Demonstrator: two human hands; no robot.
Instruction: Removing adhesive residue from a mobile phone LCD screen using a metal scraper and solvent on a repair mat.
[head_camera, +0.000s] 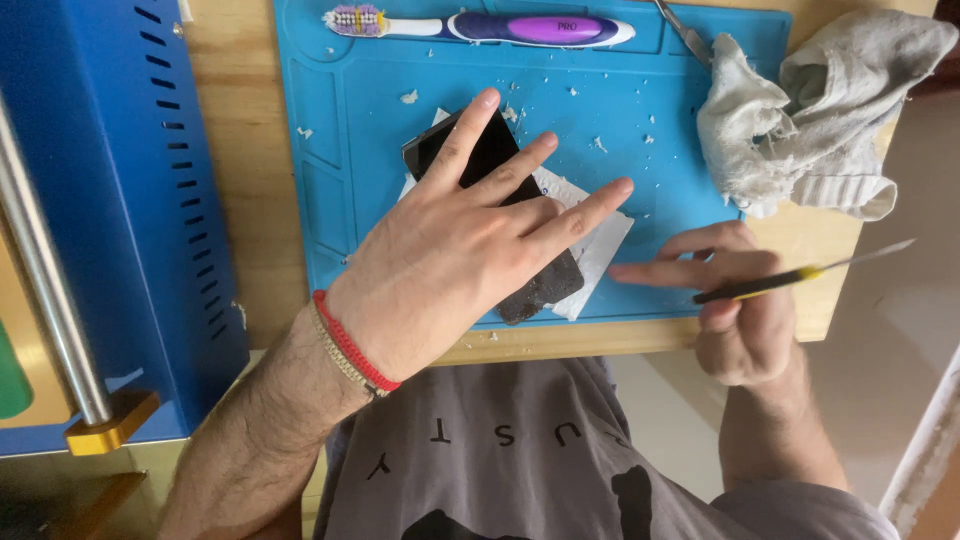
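Note:
My left hand (470, 240) lies flat with fingers spread on a dark phone screen panel (480, 150) that rests on white paper (600, 245) on a blue work mat (360, 120). A red and beige bracelet is on that wrist. My right hand (735, 300) hovers at the mat's near right corner, gripping a thin tool with a black and yellow handle and a metal blade (800, 272) that points right. Its index finger stretches left toward the paper. White flakes are scattered over the mat.
A purple and white toothbrush (490, 27) lies along the mat's far edge. Metal tweezers (685, 30) and a crumpled grey rag (820, 110) sit at the right. A blue machine with a metal bar (110, 200) stands at the left on the wooden table (240, 150).

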